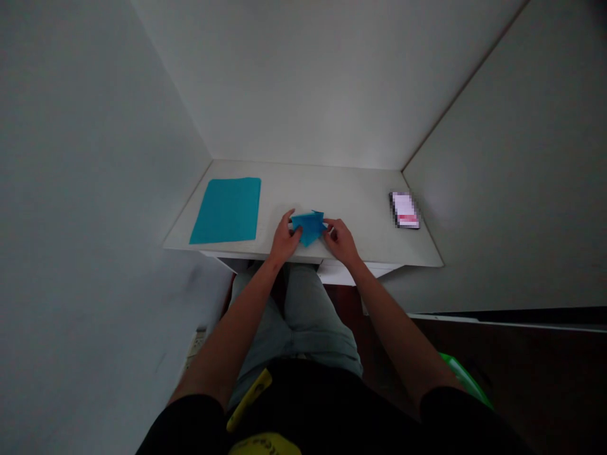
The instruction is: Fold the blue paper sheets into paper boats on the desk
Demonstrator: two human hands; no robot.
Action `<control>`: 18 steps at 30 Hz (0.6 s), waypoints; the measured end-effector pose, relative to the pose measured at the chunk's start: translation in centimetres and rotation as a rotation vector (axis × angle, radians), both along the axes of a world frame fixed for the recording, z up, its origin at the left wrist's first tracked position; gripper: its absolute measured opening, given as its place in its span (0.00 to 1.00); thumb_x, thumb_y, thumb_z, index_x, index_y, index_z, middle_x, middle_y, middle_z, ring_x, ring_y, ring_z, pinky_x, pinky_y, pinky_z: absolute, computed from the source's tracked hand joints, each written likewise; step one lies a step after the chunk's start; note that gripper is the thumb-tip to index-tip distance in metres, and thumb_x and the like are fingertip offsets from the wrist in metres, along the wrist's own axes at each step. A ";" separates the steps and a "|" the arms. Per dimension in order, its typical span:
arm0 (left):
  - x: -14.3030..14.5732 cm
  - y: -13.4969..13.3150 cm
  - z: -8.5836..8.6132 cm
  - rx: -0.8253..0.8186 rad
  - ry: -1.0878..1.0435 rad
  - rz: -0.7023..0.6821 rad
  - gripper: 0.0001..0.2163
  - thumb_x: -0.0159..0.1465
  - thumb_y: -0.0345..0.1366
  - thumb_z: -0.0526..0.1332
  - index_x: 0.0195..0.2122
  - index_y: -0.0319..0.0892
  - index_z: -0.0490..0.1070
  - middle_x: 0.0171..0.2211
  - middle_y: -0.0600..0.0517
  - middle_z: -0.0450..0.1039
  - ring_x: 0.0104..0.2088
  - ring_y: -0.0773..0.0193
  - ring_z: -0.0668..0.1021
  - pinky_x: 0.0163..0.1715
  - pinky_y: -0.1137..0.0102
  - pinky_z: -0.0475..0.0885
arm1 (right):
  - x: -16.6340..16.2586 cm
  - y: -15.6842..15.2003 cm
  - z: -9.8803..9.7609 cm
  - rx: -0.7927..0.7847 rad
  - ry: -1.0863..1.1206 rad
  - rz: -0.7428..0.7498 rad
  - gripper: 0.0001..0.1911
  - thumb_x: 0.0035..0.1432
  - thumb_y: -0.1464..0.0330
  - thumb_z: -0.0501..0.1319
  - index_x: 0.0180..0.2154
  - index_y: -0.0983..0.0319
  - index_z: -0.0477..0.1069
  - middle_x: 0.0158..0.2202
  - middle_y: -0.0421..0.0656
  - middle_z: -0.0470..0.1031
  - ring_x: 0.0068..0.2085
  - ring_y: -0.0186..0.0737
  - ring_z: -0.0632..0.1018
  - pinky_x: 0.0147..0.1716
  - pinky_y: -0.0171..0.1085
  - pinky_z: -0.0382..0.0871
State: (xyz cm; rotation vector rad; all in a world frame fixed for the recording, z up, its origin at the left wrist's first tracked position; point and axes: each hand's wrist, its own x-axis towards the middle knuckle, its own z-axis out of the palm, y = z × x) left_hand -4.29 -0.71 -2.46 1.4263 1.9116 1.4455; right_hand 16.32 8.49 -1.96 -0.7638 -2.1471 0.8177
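From the head-worn camera, the person sat at a white desk (341,193) tucked into a corner between pale walls, looking down over their own forearms. A piece of folded blue paper (308,226) sat near the desk's front edge, roughly midway along it, held up between both hands, with a pointed flap rising at its far side. The left hand (286,238) was curled closed around the paper's left side, its fingers (293,226) pressed against the fold. The right hand (340,242) came in from the other side, its fingers drawn close and pinching the right corner. Neither hand looked open, though the exact finger placement under the paper was hidden.

A flat teal sheet of paper (226,210) lay on the desk to the left, well apart from the hands. A phone (404,210) lay to the right, its screen too blurred to read. Below the desk showed the person's grey trousers (303,309), and a green object (465,379) sat on the dark floor at lower right.
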 end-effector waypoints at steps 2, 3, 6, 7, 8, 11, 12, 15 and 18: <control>-0.8 -0.1 -0.2 0.021 -0.025 -0.020 0.28 0.69 0.34 0.63 0.70 0.44 0.62 0.66 0.39 0.70 0.60 0.51 0.77 0.51 0.60 0.80 | 0.0 0.0 0.0 0.020 -0.035 0.008 0.16 0.70 0.65 0.59 0.55 0.55 0.78 0.47 0.46 0.73 0.31 0.38 0.73 0.37 0.42 0.75; -1.1 -0.2 -0.2 0.031 -0.019 -0.039 0.26 0.69 0.33 0.63 0.68 0.43 0.65 0.64 0.40 0.71 0.60 0.51 0.77 0.51 0.60 0.81 | 0.0 0.0 0.1 0.034 -0.052 0.014 0.15 0.70 0.65 0.60 0.55 0.55 0.78 0.49 0.47 0.73 0.33 0.39 0.75 0.38 0.43 0.76; -2.0 -0.9 -0.2 0.034 0.029 -0.123 0.18 0.68 0.32 0.64 0.60 0.42 0.74 0.59 0.41 0.70 0.52 0.56 0.80 0.48 0.62 0.82 | 0.0 0.1 0.1 0.118 -0.087 0.036 0.19 0.68 0.66 0.64 0.59 0.57 0.77 0.53 0.50 0.73 0.46 0.47 0.79 0.47 0.46 0.78; -2.3 -1.2 -0.2 0.025 0.056 -0.142 0.17 0.68 0.32 0.65 0.58 0.42 0.75 0.59 0.42 0.69 0.49 0.59 0.81 0.46 0.63 0.82 | 0.0 0.2 0.1 0.155 -0.108 0.042 0.20 0.67 0.67 0.65 0.60 0.57 0.77 0.54 0.50 0.73 0.51 0.49 0.78 0.51 0.47 0.77; -2.6 -1.5 -0.1 0.013 0.093 -0.150 0.15 0.67 0.31 0.66 0.56 0.43 0.77 0.60 0.42 0.68 0.46 0.61 0.81 0.44 0.64 0.82 | 0.0 0.2 0.1 0.191 -0.138 0.046 0.20 0.66 0.68 0.65 0.59 0.56 0.78 0.54 0.50 0.74 0.53 0.51 0.77 0.54 0.49 0.75; -3.5 -2.3 0.1 -0.006 0.264 -0.123 0.12 0.66 0.30 0.68 0.50 0.45 0.81 0.61 0.44 0.68 0.48 0.60 0.80 0.49 0.62 0.81 | -0.1 0.3 0.0 0.253 -0.251 0.055 0.15 0.66 0.69 0.66 0.53 0.54 0.81 0.57 0.49 0.77 0.53 0.52 0.77 0.57 0.54 0.72; -3.8 -2.5 0.2 -0.008 0.327 -0.114 0.11 0.65 0.30 0.69 0.48 0.46 0.82 0.59 0.45 0.70 0.50 0.57 0.79 0.52 0.59 0.80 | -0.1 0.4 0.0 0.261 -0.275 0.063 0.13 0.67 0.68 0.66 0.52 0.53 0.82 0.58 0.48 0.78 0.54 0.53 0.77 0.57 0.54 0.71; -4.2 -2.8 0.5 -0.032 0.450 -0.131 0.10 0.66 0.31 0.69 0.47 0.48 0.84 0.51 0.47 0.77 0.52 0.53 0.78 0.59 0.54 0.74 | 0.0 0.5 0.1 0.270 -0.295 0.094 0.13 0.67 0.66 0.66 0.52 0.54 0.82 0.60 0.48 0.79 0.59 0.56 0.76 0.58 0.56 0.70; -4.1 -2.7 0.7 -0.074 0.438 -0.150 0.08 0.69 0.35 0.68 0.47 0.49 0.84 0.47 0.49 0.81 0.50 0.53 0.80 0.57 0.56 0.73 | 0.2 0.9 0.0 0.240 -0.276 0.124 0.15 0.69 0.64 0.65 0.56 0.54 0.80 0.60 0.48 0.80 0.60 0.56 0.77 0.58 0.55 0.70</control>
